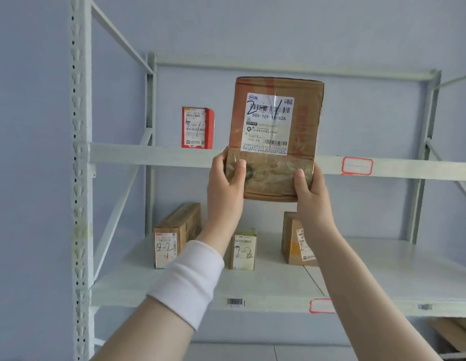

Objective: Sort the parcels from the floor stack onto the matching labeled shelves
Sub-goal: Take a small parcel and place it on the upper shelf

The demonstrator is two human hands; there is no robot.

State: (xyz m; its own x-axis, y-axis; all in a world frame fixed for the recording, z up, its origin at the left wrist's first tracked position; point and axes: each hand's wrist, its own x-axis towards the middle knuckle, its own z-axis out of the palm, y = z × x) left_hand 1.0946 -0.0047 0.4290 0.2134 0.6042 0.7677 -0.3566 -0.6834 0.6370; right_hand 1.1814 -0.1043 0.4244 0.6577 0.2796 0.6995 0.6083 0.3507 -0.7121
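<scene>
While hands (224, 186) (311, 194) grip its base, parcel (273, 121) stands upright

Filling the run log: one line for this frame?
held: brown parcel marked 2-1 | left hand: grips lower-left corner | right hand: grips lower-right corner | where: before upper shelf, right of red parcel

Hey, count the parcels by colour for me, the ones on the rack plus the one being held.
Brown cardboard parcels: 4
Red cardboard parcel: 1
Total: 5
</scene>
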